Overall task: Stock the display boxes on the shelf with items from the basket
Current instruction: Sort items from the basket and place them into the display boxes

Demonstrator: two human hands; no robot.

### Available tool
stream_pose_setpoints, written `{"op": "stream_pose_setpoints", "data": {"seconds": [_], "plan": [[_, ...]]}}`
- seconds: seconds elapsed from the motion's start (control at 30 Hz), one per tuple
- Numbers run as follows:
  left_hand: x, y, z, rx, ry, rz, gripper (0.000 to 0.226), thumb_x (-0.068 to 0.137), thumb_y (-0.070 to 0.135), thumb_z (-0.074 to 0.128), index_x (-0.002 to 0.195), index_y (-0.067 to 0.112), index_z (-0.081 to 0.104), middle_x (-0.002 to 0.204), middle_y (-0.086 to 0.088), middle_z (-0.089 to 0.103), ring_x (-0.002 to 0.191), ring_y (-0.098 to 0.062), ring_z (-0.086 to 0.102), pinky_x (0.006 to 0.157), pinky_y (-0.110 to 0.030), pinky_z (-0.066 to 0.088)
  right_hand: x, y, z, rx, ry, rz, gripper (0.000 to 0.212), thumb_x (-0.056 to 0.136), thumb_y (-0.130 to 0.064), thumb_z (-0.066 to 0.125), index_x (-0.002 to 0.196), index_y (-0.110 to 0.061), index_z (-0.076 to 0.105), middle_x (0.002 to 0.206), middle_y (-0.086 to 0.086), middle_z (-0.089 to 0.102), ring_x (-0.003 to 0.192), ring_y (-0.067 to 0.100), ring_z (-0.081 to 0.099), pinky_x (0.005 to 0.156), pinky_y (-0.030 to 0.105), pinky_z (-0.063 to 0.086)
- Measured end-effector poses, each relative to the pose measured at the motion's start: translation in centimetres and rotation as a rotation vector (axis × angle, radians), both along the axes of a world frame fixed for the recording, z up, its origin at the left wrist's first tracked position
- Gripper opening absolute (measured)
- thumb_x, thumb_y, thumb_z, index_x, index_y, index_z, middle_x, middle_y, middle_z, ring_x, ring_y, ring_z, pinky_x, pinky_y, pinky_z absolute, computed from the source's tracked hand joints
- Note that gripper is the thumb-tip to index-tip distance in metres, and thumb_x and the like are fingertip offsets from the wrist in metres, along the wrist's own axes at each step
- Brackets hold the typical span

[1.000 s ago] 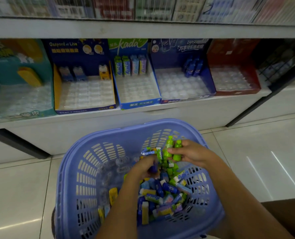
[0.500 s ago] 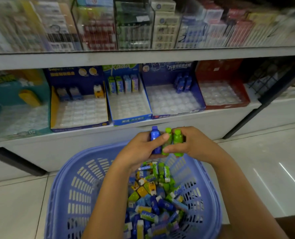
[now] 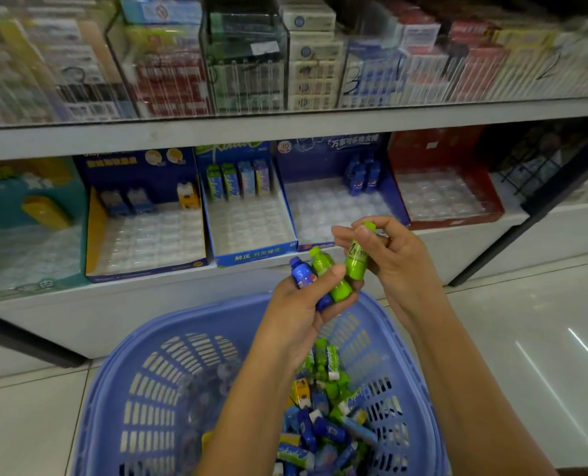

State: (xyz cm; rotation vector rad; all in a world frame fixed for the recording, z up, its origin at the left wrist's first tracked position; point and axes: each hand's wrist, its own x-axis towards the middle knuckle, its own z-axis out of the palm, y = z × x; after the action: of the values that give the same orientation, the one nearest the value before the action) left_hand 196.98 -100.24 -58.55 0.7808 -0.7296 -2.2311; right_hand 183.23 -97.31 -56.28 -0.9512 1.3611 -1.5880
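My left hand (image 3: 297,314) grips a small blue bottle (image 3: 303,274) and a small green bottle (image 3: 330,276) above the purple basket (image 3: 141,379). Just to the right, my right hand (image 3: 399,262) pinches another green bottle (image 3: 357,261) upright between thumb and fingers. The basket holds several mixed small items (image 3: 323,420) in blue, green and yellow. On the shelf beyond stand the display boxes: a dark blue one (image 3: 340,201) with a few blue bottles at its back, a light blue one (image 3: 248,214), a blue-yellow one (image 3: 141,228) and a red one (image 3: 447,187).
A teal box (image 3: 21,221) with a yellow item stands at the far left of the shelf. An upper shelf (image 3: 285,125) carries clear cases full of packets. A dark post (image 3: 533,218) slants down at the right. White tiled floor (image 3: 526,355) surrounds the basket.
Both hands rose out of the basket with the bottles. The right hand has pulled one green bottle away from the left hand's pair. The view tilted up toward the shelf.
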Motion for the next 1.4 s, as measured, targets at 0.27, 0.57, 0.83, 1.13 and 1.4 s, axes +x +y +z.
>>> {"op": "stream_pose_setpoints", "data": {"seconds": [0.27, 0.57, 0.83, 1.13, 1.4], "plan": [[-0.3, -0.3, -0.3, -0.129, -0.165, 0.249, 0.011, 0.080, 0.004, 0.071, 0.089, -0.001, 0.067, 0.087, -0.015, 0.071, 0.082, -0.025, 0.070, 0.075, -0.032, 0.059, -0.5, -0.8, 1.7, 0.091, 0.416, 0.060, 0.024, 0.081, -0.028, 0.068, 0.105, -0.027, 0.071, 0.082, -0.008, 0.066, 0.064, 0.000, 0.055, 0.063, 0.012, 0.046], [1.3, -1.6, -0.3, -0.035, -0.201, 0.145, 0.015, 0.088, 0.007, 0.062, 0.102, 0.001, 0.062, 0.097, -0.015, 0.069, 0.089, -0.024, 0.070, 0.072, -0.027, 0.059, -3.8, -12.9, 1.2, 0.061, 0.562, -0.179, 0.023, 0.073, 0.001, 0.075, 0.094, 0.005, 0.066, 0.081, 0.010, 0.067, 0.059, -0.008, 0.059, 0.066, 0.011, 0.048], [2.3, -2.9, 0.0, 0.024, -0.193, 0.155, 0.017, 0.090, -0.001, 0.056, 0.107, -0.001, 0.060, 0.101, -0.019, 0.069, 0.096, -0.028, 0.068, 0.068, -0.028, 0.060, -1.5, -19.5, -0.9, 0.104, 0.779, -0.092, 0.024, 0.079, -0.012, 0.074, 0.098, 0.002, 0.068, 0.096, 0.016, 0.070, 0.088, 0.022, 0.064, 0.080, 0.027, 0.050], [3.1, -4.0, -0.5, 0.009, -0.121, 0.095, 0.015, 0.090, -0.003, 0.054, 0.100, 0.004, 0.063, 0.098, -0.015, 0.071, 0.097, -0.026, 0.068, 0.071, -0.027, 0.059, -1.8, -19.9, -2.1, 0.127, 0.924, -0.128, 0.026, 0.081, -0.017, 0.072, 0.100, 0.000, 0.068, 0.101, 0.017, 0.070, 0.096, 0.027, 0.064, 0.083, 0.028, 0.047], [4.0, -4.2, -0.5, -0.002, -0.053, 0.053, 0.021, 0.088, -0.006, 0.053, 0.104, 0.004, 0.063, 0.105, -0.017, 0.071, 0.102, -0.029, 0.068, 0.073, -0.026, 0.058, -1.7, -19.9, -2.8, 0.217, 0.757, -0.151, 0.017, 0.077, -0.019, 0.075, 0.092, -0.011, 0.072, 0.096, 0.008, 0.072, 0.091, 0.019, 0.066, 0.083, 0.028, 0.052]]}}
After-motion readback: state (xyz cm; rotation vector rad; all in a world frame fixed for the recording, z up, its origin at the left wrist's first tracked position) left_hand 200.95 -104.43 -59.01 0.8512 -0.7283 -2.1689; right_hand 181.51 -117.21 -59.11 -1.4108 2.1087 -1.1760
